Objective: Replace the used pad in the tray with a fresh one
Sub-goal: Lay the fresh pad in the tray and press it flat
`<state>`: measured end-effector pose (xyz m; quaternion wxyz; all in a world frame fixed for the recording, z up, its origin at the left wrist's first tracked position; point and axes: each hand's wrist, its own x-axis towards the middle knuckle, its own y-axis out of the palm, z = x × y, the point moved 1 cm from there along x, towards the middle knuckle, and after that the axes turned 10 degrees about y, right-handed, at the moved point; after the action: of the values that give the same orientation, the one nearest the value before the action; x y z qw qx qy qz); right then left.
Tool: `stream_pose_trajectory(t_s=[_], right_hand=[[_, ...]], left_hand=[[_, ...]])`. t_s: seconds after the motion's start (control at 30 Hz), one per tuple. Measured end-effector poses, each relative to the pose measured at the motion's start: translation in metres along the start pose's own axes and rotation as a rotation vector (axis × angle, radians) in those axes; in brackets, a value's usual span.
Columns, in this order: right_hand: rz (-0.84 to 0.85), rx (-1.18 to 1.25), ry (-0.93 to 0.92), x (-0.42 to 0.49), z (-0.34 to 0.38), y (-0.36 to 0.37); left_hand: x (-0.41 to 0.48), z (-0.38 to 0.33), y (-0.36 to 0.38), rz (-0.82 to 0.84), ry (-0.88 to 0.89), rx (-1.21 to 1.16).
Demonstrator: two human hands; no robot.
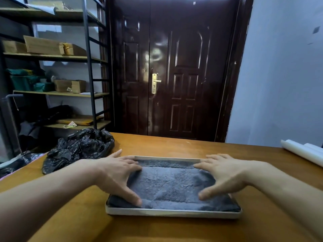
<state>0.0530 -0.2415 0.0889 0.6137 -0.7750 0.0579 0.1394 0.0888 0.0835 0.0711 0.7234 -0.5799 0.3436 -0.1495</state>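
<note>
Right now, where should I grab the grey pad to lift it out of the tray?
Pinch the grey pad at its two side edges, coming from above. Both sides already curl up off the tray, under the left hand and right hand.

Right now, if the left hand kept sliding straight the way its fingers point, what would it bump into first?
Probably the right hand: the left hand points rightward across the grey pad in the tray, with only pad between them. Depth is uncertain.

A dark grey, mottled, fuzzy pad (172, 186) fills a pale cream tray (173, 213) on the orange-brown wooden bench (157, 229). A glossy black plastic bag (78, 149) sits centre left; white rolls (302, 151) at right; a dark brown door (174, 67) with a brass handle (154, 83) behind.
</note>
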Motion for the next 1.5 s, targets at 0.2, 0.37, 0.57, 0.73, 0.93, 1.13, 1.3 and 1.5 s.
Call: stream_pose_trajectory(t_s=[0.2,0.37,0.57,0.73,0.93,1.13,1.3,1.5], right_hand=[[0.123,-0.127,-0.031,-0.011,-0.010,0.025],[0.143,-0.131,-0.004,-0.007,-0.009,0.007],[0.200,-0.183,0.003,-0.009,-0.005,0.013],[0.041,0.003,-0.021,-0.013,0.022,-0.012],[0.038,0.278,0.029,0.006,0.092,0.040],[0.066,0.291,0.175,0.008,0.078,0.047],[0.056,0.297,0.274,0.008,0.076,0.034],[-0.007,0.343,0.343,0.019,0.074,0.047]], left_hand=[[-0.005,0.007,0.008,0.161,-0.031,0.036],[-0.003,0.010,-0.009,0.209,-0.075,0.051],[-0.005,0.003,-0.015,0.359,-0.140,0.162],[0.015,-0.036,-0.030,0.036,-0.133,-0.046],[0.057,-0.081,0.035,-0.150,-0.260,-0.245],[0.059,-0.073,0.043,-0.183,-0.278,-0.225],[0.058,-0.069,0.031,-0.357,-0.297,-0.099],[0.064,-0.063,0.038,-0.265,-0.412,-0.284]])
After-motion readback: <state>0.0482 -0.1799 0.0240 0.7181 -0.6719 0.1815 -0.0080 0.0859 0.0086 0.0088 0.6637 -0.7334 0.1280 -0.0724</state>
